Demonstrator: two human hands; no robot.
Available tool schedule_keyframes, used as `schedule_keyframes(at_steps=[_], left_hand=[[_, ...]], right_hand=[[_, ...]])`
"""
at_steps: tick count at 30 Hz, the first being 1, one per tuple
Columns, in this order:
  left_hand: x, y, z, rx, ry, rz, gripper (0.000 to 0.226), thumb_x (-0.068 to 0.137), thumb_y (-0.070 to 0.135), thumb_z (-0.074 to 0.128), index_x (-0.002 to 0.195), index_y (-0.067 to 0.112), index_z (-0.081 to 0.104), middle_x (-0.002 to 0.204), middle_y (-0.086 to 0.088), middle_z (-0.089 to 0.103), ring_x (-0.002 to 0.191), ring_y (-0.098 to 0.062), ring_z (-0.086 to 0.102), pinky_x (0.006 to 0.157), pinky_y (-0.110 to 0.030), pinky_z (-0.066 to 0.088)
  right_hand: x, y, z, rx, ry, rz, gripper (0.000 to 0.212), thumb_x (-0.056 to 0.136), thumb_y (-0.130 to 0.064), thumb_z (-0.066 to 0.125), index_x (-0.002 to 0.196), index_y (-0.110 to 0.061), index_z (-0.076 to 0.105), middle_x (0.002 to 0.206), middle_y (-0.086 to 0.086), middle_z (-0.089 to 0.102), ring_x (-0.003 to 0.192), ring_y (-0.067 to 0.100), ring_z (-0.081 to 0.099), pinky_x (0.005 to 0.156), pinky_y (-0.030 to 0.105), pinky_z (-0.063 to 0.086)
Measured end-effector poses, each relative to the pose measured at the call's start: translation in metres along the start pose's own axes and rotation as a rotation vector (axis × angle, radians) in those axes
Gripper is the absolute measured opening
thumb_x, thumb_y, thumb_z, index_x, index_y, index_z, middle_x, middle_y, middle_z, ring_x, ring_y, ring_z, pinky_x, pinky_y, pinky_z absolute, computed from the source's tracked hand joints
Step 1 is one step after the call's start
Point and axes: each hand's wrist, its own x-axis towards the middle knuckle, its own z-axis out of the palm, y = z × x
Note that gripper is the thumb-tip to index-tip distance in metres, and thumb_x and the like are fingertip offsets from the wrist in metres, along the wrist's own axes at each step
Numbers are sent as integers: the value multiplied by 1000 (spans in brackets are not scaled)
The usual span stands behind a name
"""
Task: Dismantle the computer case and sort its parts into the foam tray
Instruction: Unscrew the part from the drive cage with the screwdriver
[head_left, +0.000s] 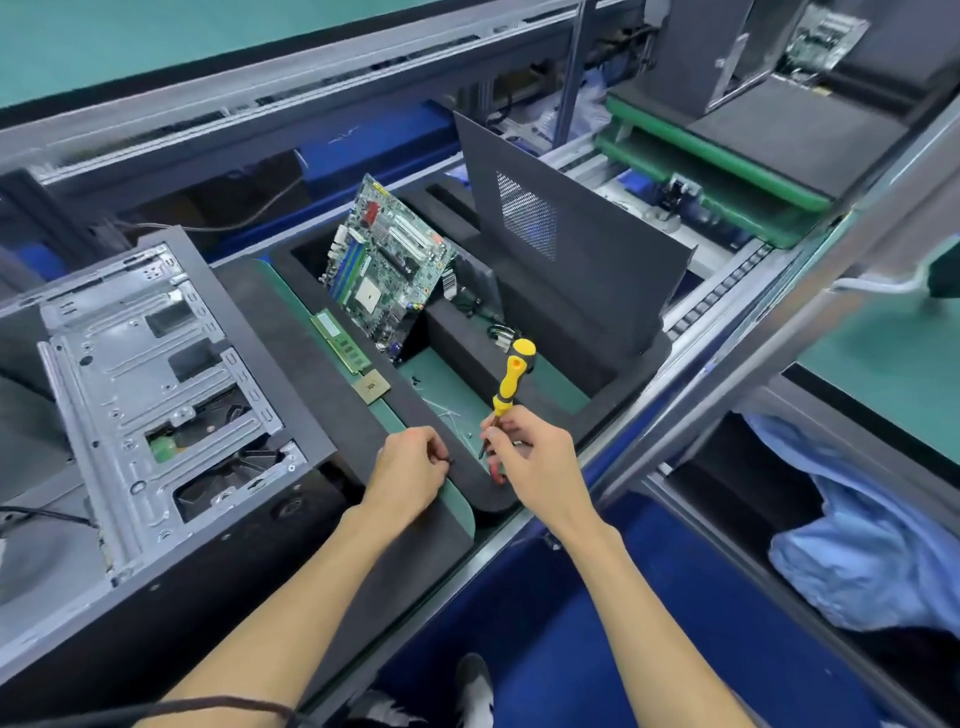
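The opened computer case (145, 374) lies on its side at the left, its bare metal chassis facing up. The black foam tray (332, 379) sits to its right. In the tray a motherboard (387, 265) leans upright, and a dark side panel (561, 244) stands behind it. A RAM stick (340, 342) and a CPU chip (372, 387) lie on the tray's near foam rim. My left hand (410, 470) pinches a small dark screw over the foam rim. My right hand (530, 452) grips a yellow-and-black screwdriver (511, 376), handle pointing up.
Small screws and white cable ties (441, 410) lie in the tray's green-floored pocket. A cable bundle (498, 330) rests on a foam block. A metal frame post (779, 332) slants across the right. Blue cloth (872, 551) sits in a lower right bin. Another case (727, 52) stands far back.
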Motion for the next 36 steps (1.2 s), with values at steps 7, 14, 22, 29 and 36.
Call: schedule_keyframes(at_steps=[7,14,22,29,36], left_hand=[[4,-2,-2,17,-63,0,21,80,4,65,86,24,63,75,11,63,83,-18,60,79,-30,50],[-13,9,-25,19,-169,50,36,91,6,58,125,17,54,117,-1,58,111,-23,58,97,-39,48],[-64,40,-119,96,-241,175,19,93,14,52,110,21,57,114,-12,67,100,-28,61,84,-34,50],[-106,15,-196,12,-134,119,25,84,-2,48,79,18,63,81,8,68,78,-11,63,69,-17,45],[-115,-76,-219,-281,469,-185,26,88,-5,50,89,16,65,82,2,67,72,-9,61,66,-26,45]], right_hand=[[7,-1,2,-12,-7,-10,12,91,-47,57,92,-39,65,83,-11,72,73,14,70,69,33,61],[24,-36,17,76,-16,-119,8,99,-20,60,97,-22,67,88,-7,72,86,17,72,73,28,62],[40,-135,60,291,-89,-342,9,100,-12,57,97,-17,65,88,0,72,81,23,71,68,32,60],[39,-180,117,340,-239,-441,10,98,-12,59,96,-20,65,86,-8,71,82,21,71,70,36,62],[35,-175,158,272,-389,-387,9,99,-11,61,97,-17,67,81,-8,70,76,20,73,71,33,62]])
